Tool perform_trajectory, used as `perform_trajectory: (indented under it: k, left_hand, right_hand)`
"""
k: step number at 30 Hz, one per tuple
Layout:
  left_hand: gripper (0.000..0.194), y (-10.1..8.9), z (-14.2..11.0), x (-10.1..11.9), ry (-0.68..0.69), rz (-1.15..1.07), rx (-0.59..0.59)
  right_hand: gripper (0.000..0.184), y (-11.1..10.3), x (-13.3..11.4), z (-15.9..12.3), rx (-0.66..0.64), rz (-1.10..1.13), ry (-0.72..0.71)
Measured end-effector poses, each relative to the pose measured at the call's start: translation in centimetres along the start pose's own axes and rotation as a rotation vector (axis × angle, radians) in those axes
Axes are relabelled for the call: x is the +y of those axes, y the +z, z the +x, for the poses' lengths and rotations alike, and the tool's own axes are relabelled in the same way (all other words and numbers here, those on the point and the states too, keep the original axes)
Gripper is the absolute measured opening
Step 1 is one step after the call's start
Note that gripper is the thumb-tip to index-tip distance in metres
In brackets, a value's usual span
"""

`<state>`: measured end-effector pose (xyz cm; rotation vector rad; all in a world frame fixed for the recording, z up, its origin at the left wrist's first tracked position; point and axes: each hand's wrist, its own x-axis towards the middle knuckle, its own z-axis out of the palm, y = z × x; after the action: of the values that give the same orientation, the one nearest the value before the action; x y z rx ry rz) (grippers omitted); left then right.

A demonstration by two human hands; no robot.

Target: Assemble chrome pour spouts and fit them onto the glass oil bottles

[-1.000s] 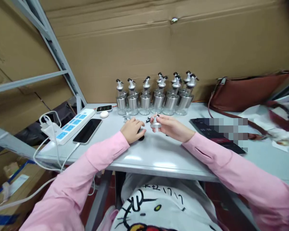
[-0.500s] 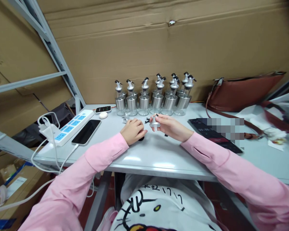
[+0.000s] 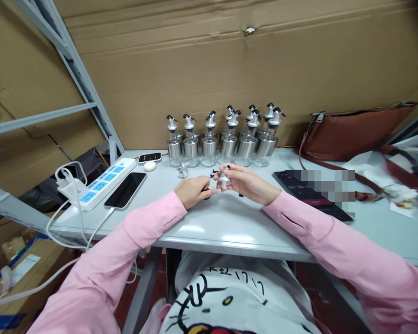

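My right hand (image 3: 245,182) holds a small silver pourer cap (image 3: 224,177) just above the grey table (image 3: 230,222), fingers closed round it. My left hand (image 3: 194,190) is curled beside it, pinching a small black part (image 3: 206,189) toward the cap. Its fingertips nearly touch the cap. Behind my hands stands a row of several glass-and-steel dispenser bottles (image 3: 226,144) with pourer tops. A small loose clear part (image 3: 183,171) lies on the table left of my hands.
A white power strip (image 3: 99,182), a black phone (image 3: 125,189), a small black device (image 3: 149,157) and a white oval object (image 3: 149,165) lie at the left. A dark tablet (image 3: 310,192) and a brown bag (image 3: 355,132) sit at the right. Cardboard lines the back wall.
My left hand has lifted from the table and moved right, bringing a black part up to the cap. My right hand has stayed nearly still.
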<state>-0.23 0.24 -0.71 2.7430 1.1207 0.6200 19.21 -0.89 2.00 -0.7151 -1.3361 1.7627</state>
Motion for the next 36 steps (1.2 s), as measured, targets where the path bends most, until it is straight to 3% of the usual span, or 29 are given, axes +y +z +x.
perform_trajectory:
  k: [4, 10, 15, 22, 30, 36]
  left_hand:
    - [0.032, 0.3, -0.1, -0.4, 0.007, -0.116, 0.002]
    - [0.038, 0.6, -0.1, -0.8, 0.167, -0.282, 0.225]
    - [0.040, 0.7, 0.0, -0.7, 0.210, -0.326, 0.317]
    - [0.046, 1.0, 0.0, -1.1, 0.243, -0.300, 0.323]
    - [0.046, 1.4, 0.1, -1.3, 0.284, -0.333, 0.301]
    - [0.037, 1.0, 0.2, -0.9, 0.289, -0.346, 0.335]
  right_hand:
    - [0.023, 0.0, 0.0, 0.0, 0.017, 0.004, 0.004]
    - [0.025, 0.0, 0.2, 0.1, 0.047, -0.143, -0.041]
    - [0.029, 0.0, 0.3, 0.1, 0.000, -0.320, -0.011]
    - [0.031, 0.0, 0.0, -0.1, -0.008, -0.503, -0.012]
    - [0.034, 0.0, 0.6, 0.2, -0.010, -0.566, -0.034]
    - [0.032, 0.0, 0.6, 0.2, 0.076, -0.559, -0.121]
